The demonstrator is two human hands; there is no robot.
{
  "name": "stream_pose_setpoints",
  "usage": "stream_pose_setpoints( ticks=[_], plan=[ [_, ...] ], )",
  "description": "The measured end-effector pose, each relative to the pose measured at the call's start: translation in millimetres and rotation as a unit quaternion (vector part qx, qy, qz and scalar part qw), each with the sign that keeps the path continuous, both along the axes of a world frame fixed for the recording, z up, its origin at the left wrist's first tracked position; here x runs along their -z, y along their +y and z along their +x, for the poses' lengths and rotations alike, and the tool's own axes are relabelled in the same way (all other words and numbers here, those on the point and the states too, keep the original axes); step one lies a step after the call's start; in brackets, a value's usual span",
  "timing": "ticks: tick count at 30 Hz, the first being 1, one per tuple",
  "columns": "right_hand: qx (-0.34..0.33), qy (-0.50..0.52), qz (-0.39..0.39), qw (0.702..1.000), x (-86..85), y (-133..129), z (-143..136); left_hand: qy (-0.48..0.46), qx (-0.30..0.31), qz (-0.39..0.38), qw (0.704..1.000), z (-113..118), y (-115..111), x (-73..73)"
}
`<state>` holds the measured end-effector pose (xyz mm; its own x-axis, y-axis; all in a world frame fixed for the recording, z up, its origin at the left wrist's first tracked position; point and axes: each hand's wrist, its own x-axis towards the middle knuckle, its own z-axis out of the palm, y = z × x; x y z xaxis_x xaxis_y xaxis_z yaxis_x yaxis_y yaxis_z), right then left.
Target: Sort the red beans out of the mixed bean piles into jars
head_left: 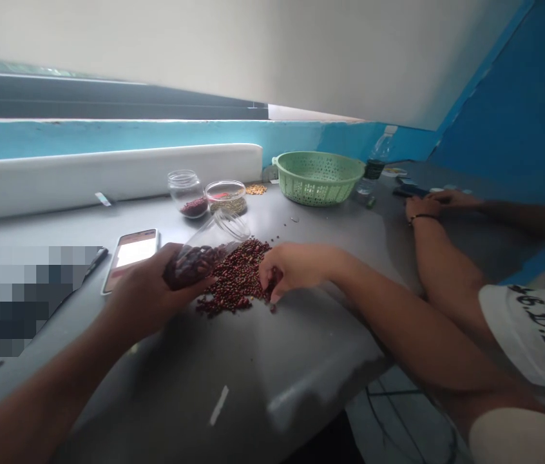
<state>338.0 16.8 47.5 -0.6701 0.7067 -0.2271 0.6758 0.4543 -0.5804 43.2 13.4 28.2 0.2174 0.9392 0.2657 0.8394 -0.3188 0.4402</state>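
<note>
My left hand (pixel 149 290) is wrapped round a clear jar (pixel 195 258) of dark red beans, tilted on its side with its open mouth towards the upper right. Beside and below the mouth, a loose pile of small red beans (pixel 238 277) is spread on the grey table. At the pile's right edge is my right hand (pixel 294 267), its fingers curled with some red beans at them. Behind the tilted jar stand an upright round jar (pixel 185 190) with reddish beans at its bottom and a low clear jar (pixel 227 196) holding greenish beans.
A white phone (pixel 132 254) lies left of my left hand. A green basket (pixel 318 177) stands at the back, near a water bottle (pixel 376 161) and some yellow kernels (pixel 256 189). At the right, another person's hands (pixel 430 205) rest on the table.
</note>
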Motion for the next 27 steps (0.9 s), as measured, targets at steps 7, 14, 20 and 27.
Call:
stream_pose_setpoints(
  ticks=[7,14,20,27],
  plan=[
    [-0.009,0.012,-0.016,1.0,-2.4,-3.8,-3.1,-0.007,0.002,-0.003,1.0,1.1,-1.2,-2.3],
    [0.001,-0.004,0.051,0.999,-6.2,-6.5,-5.4,-0.009,0.022,0.001,1.0,-1.8,0.1,0.3],
    [0.015,-0.012,0.084,0.996,-6.7,-6.3,-9.6,0.006,0.02,0.019,1.0,-4.6,1.6,3.8],
    [0.098,0.134,0.057,0.985,-5.8,2.2,4.1,0.019,0.019,0.011,1.0,-5.4,1.1,4.1]
  ],
)
